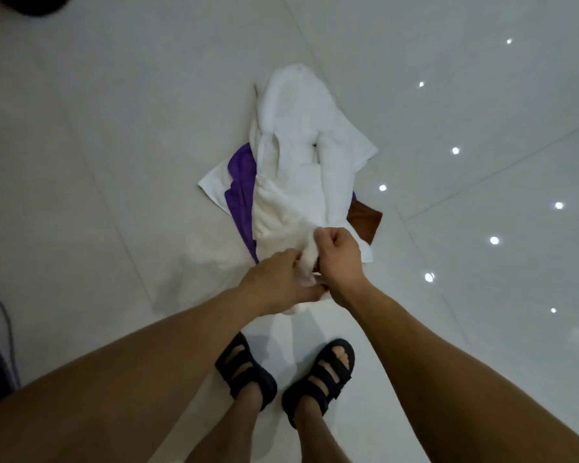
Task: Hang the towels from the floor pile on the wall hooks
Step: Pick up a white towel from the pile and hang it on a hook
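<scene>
So both hands are down at the near end of the pile; the right hand (340, 253) has its fingers curled tight round a bunched bit of the white towel (291, 182), and the left hand (278, 282) is pinching the same bunch just beside it, thumb side up; looks like two grips close together so the cloth can be gathered by one edge and come up without dragging the rest along.

The towel itself lies mostly on the floor (114, 162), stretched away from the person, top of the heap; under it a purple towel (239, 192) pokes out on the left and a brown one (365, 220) on the right, so the white one being on top is probably why it goes first.

No wall hooks in view at all, camera is pointed straight down; so I'd say this is early in the job, pickup step only.

The sandals (281, 379) are planted right in front of the pile; watch the hanging end doesn't snag the purple one on the lift.
</scene>
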### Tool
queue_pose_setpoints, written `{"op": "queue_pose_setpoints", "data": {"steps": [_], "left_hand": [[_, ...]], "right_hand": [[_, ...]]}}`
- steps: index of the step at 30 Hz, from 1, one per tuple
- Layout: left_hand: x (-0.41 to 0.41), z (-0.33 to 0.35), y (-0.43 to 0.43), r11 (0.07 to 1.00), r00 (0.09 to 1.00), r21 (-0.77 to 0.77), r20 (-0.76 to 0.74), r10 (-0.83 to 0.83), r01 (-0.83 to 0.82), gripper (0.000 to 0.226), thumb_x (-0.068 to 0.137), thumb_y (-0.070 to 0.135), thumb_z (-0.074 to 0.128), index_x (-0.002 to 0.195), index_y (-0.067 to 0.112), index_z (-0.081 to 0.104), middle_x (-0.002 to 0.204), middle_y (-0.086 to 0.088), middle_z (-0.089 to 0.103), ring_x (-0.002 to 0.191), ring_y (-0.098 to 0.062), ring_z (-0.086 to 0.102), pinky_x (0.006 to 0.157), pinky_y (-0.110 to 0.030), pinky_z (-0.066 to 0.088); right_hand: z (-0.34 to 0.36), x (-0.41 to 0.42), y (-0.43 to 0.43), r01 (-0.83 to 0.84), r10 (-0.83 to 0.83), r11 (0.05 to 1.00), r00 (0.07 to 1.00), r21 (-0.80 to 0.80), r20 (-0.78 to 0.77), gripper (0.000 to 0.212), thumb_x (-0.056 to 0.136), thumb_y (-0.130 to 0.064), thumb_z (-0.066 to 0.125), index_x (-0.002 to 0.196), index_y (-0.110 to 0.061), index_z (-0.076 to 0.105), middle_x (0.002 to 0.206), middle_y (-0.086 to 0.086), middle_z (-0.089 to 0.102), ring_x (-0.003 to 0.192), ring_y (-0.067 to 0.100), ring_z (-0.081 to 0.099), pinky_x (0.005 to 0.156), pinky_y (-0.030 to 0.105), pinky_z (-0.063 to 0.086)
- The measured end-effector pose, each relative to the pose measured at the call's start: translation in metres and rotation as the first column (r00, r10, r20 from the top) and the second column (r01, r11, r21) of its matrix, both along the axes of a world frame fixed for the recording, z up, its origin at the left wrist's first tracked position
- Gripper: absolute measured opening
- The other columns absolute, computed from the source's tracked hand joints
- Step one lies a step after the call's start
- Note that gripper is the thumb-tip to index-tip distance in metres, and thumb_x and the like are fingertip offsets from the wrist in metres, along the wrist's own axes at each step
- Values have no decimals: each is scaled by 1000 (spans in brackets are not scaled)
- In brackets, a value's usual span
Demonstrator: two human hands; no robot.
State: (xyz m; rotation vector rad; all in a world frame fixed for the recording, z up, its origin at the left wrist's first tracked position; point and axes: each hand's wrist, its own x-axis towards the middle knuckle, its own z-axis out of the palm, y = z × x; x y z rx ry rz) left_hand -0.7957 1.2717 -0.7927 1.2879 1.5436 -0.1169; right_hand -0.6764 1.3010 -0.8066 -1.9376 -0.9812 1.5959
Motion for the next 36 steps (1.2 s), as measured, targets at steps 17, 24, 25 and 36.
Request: {"op": "queue_pose_setpoints", "data": {"steps": [17, 24, 25, 36], "left_hand": [[-145, 431, 79, 683, 727, 263, 355, 588, -681, 13, 85, 17, 49, 89, 15, 61, 86, -3, 64, 76, -21, 60, 62, -29, 49], [-182, 549, 59, 241, 272, 129, 531, 803, -962, 26, 96, 19, 45, 118, 21, 59, 98, -6, 64, 85, -24, 62, 65, -31, 54], [-185, 562, 53, 165, 201, 114, 555, 807, -980, 25, 96, 17, 45, 117, 18, 59, 94, -6, 64, 83, -25, 63, 63, -31, 54], [-218, 663, -42, -146, 112, 389, 568, 816, -910, 29, 93, 6, 36, 114, 7, 55, 105, -12, 59, 84, -29, 60, 59, -36, 56]], "right_hand": [[419, -106, 69, -273, 326, 853, 944, 445, -46, 34, 90, -49, 59, 120, -33, 58, 101, -10, 66, 91, 6, 64, 90, 38, 54], [506, -143, 39, -570, 693, 548, 719, 612, 49, 91, 68, -53, 79, 142, -41, 28, 136, -15, 48, 117, 5, 51, 91, 26, 49], [515, -149, 34, -579, 693, 512, 715, 635, 92, 93, 66, -53, 81, 141, -41, 28, 136, -18, 44, 115, 4, 50, 92, 26, 49], [599, -195, 11, -521, 695, 295, 692, 801, 193, 23, 98, -37, 51, 87, -24, 66, 78, -9, 65, 75, 9, 61, 67, 30, 52]]}}
